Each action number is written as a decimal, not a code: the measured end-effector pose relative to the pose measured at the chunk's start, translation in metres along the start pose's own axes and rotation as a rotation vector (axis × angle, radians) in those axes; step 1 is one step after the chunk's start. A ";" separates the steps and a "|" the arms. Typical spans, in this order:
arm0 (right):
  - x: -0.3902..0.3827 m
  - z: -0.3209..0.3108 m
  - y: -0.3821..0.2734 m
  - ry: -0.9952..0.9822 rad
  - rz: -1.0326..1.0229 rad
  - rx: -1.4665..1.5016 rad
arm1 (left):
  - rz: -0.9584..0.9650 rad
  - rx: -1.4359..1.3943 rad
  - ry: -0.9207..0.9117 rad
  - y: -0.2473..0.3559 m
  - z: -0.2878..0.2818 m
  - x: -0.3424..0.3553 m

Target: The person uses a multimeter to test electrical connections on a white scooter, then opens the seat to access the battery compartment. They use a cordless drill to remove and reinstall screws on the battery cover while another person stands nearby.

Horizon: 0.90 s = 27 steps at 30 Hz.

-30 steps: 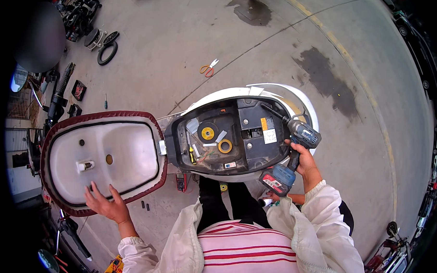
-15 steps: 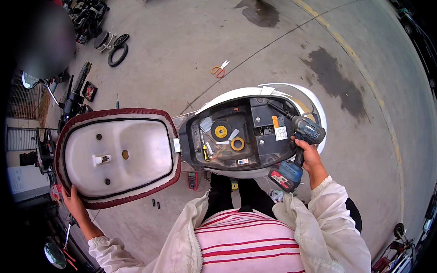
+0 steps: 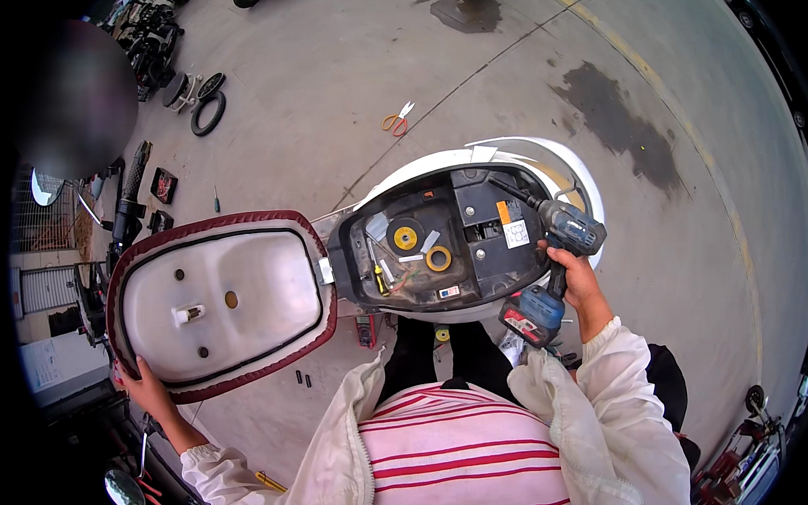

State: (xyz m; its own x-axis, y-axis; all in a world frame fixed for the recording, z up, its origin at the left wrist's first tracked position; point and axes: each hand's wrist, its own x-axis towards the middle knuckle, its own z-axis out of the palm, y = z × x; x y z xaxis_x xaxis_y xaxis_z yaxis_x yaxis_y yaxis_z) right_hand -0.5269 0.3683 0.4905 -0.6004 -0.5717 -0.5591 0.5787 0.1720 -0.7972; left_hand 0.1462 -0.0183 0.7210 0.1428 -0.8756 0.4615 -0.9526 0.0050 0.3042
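Observation:
A white scooter stands in front of me with its seat (image 3: 259, 293) tipped open to the left, pale underside up and dark red cover round the rim. My left hand (image 3: 149, 390) is closed on the seat's near left edge, thumb over the rim. In my right hand (image 3: 579, 286) is a blue and black cordless impact driver (image 3: 570, 229), its long nose pointing over the storage bucket (image 3: 396, 293). The bucket holds a tape roll (image 3: 438, 258), a yellow-centred disc (image 3: 405, 238) and a yellow screwdriver (image 3: 380, 278). A black cover (image 3: 477, 183) fills its right end.
Red-handled cutters (image 3: 399, 121) lie on the concrete beyond the scooter. A red multimeter (image 3: 365, 331) is near my feet. Another vehicle's handlebar grip (image 3: 137, 182) and mirror (image 3: 125, 490) are at the left. Farther off lies a tyre (image 3: 209, 114).
The view has turned slightly, so the seat sits a little lower in it and the bucket a little higher. Both hands keep their holds; the driver has barely moved relative to the scooter.

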 end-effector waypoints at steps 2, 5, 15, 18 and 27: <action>-0.002 -0.006 -0.003 -0.034 0.046 0.044 | 0.232 0.310 0.261 0.031 0.015 -0.017; -0.002 -0.022 0.001 -0.028 0.075 0.084 | 0.525 0.125 0.220 0.160 0.053 -0.084; -0.003 -0.032 -0.001 -0.052 0.110 0.199 | 0.963 -0.394 -1.329 0.284 0.257 -0.322; -0.004 -0.027 -0.003 -0.033 0.100 0.203 | 1.347 -0.363 -1.272 0.299 0.294 -0.354; -0.001 -0.032 0.004 -0.046 0.085 0.166 | 2.050 0.073 -1.289 0.341 0.327 -0.378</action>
State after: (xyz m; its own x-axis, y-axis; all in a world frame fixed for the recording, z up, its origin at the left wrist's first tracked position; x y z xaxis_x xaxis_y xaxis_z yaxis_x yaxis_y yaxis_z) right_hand -0.5415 0.3949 0.4812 -0.5221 -0.5974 -0.6087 0.7115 0.0885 -0.6971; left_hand -0.3205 0.1564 0.3774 -0.7174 0.4690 -0.5152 0.3668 0.8829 0.2930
